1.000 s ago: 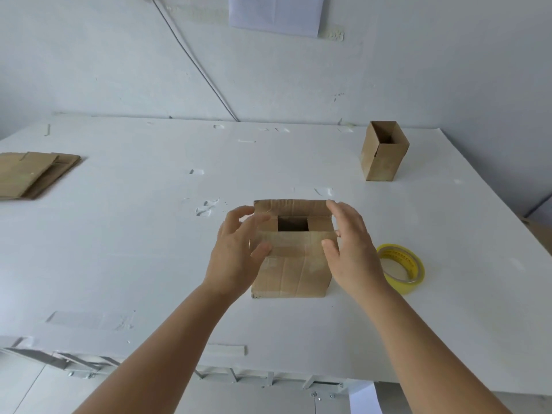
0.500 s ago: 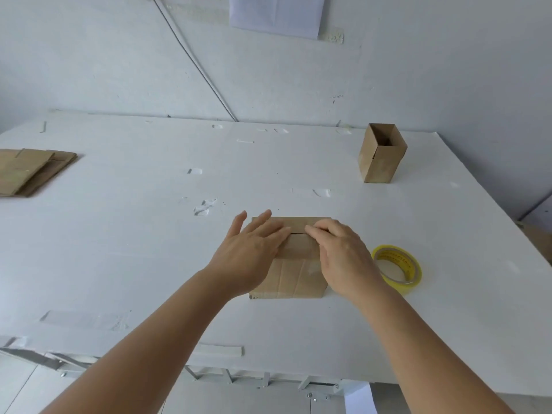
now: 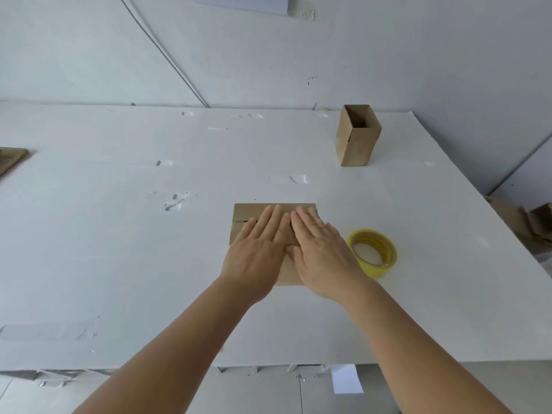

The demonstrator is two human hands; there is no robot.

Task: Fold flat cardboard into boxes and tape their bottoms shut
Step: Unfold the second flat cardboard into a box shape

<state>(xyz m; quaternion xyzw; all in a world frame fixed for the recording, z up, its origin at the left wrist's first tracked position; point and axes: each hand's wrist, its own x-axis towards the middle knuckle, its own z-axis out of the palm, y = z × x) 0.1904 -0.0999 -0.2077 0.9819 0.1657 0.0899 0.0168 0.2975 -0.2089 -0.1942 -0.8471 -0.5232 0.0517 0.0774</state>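
Both hands, left (image 3: 259, 256) and right (image 3: 321, 254), are now pressing flat-fingered on the box (image 3: 245, 212) beneath them; we are holding its flaps closed where a gap showed before, with tape (image 3: 373, 253) waiting beside our right hand.

Brown cardboard box (image 3: 243, 215): mid-table, flaps folded shut on top. Yellow tape roll (image 3: 374, 254): flat, just right of box. Second box (image 3: 357, 135): upright, open-topped, far right.

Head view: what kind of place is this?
Likely a plain packing or box-assembly workstation. A large white table against a bare wall carries a half-folded cardboard box under both hands, a finished open box, a yellow tape roll and flat cardboard.
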